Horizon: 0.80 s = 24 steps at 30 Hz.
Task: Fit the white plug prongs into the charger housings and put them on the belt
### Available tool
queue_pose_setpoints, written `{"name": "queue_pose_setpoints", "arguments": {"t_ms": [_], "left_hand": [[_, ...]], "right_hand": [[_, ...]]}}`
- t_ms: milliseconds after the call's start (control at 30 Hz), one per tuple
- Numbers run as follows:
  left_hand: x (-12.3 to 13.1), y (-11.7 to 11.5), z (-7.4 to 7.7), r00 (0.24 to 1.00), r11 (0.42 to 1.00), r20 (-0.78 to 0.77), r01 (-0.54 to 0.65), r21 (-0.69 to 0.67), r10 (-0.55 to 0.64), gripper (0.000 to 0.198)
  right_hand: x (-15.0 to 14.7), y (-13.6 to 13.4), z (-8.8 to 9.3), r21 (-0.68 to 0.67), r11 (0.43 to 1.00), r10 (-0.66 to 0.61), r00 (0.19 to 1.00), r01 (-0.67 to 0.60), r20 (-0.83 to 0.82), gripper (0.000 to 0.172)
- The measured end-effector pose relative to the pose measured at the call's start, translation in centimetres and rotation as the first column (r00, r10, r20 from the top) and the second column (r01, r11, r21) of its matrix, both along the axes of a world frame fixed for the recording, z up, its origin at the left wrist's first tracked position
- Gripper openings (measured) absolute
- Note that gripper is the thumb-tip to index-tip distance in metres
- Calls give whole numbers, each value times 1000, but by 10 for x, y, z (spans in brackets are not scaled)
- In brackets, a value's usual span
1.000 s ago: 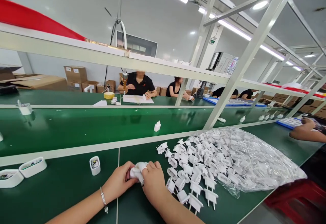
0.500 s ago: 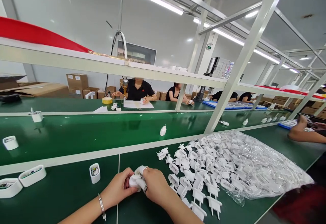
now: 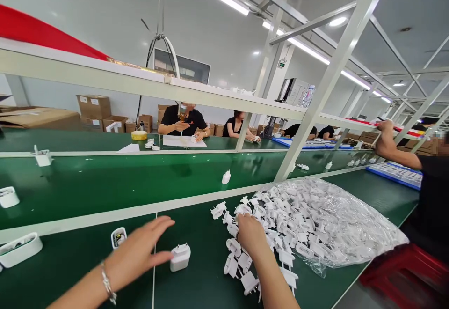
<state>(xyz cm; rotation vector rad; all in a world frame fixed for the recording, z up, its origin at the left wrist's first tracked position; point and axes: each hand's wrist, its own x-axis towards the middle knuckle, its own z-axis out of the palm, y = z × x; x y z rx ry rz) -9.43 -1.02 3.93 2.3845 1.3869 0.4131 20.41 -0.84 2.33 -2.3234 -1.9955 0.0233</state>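
A white charger [image 3: 180,261] with two pins stands upright on the green bench. Just left of it, my left hand [image 3: 140,243] is open, its thumb reaching to the charger's side; I cannot tell whether they touch. My right hand [image 3: 250,234] is at the left part of a pile of white plug covers [image 3: 280,227] with pins. Its fingers are bent down among the pieces, and what they hold, if anything, is hidden. Behind my left hand is an open white charger housing [image 3: 118,238] with parts inside.
A clear plastic bag [image 3: 351,224] covers the pile's right side. Open housings [image 3: 21,250] lie at the left. Beyond a pale rail, a green belt [image 3: 115,178] carries chargers. A slanted white post [image 3: 315,84] rises ahead. Co-workers sit opposite, and another person [image 3: 431,182] is at right.
The white piece both hands held is now a charger standing on the bench. My left hand has opened and moved left; my right hand has moved right to the pile.
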Motion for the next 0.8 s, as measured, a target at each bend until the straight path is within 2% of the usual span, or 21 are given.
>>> {"name": "queue_pose_setpoints", "arguments": {"t_ms": [67, 133, 200, 267, 333, 400, 467, 533, 567, 600, 700, 800], "left_hand": [[-32, 12, 6, 987, 996, -155, -25, 85, 38, 51], [-62, 24, 5, 953, 994, -287, -70, 87, 92, 58], [-82, 35, 0, 941, 996, -328, -89, 10, 87, 56], [-85, 41, -3, 953, 990, -295, -100, -101, 66, 40], [-74, 44, -2, 973, 981, -214, -118, -154, 83, 24], [-54, 44, 0, 993, 986, -74, -105, -133, 96, 20], [-30, 44, -2, 993, 990, 78, -81, -111, 90, 23], [-8, 44, -9, 978, 990, 184, -76, -123, 98, 24], [1, 43, -15, 970, 987, 220, -77, -140, 107, 25], [10, 43, -21, 961, 983, 252, -76, -165, 117, 26], [28, 39, -40, 928, 964, 349, -38, -262, 131, 31], [37, 36, -53, 894, 943, 431, 29, -330, 123, 36]], "right_hand": [[7, 2, -6, -13, 1000, -16, 999, 15, -36, 27], [9, 5, -11, -4, 1000, -9, 994, 9, -106, 24], [8, 9, -12, 35, 999, 21, 978, -14, -208, 20], [4, 12, -12, 93, 993, 96, 936, -68, -338, 15], [-3, 14, -12, 149, 979, 195, 860, -141, -471, 15], [-14, 14, -13, 188, 959, 282, 764, -211, -580, 20], [-27, 11, -16, 217, 949, 313, 586, -230, -747, 29], [-38, 7, -18, 225, 956, 281, 357, -191, -891, 37], [-43, 5, -18, 216, 963, 253, 266, -160, -930, 41], [-47, 4, -19, 205, 970, 229, 214, -128, -950, 47], [-56, 3, -20, 228, 971, 237, 201, -68, -951, 56], [-65, 6, -25, 302, 949, 314, 171, -94, -934, 50]]}}
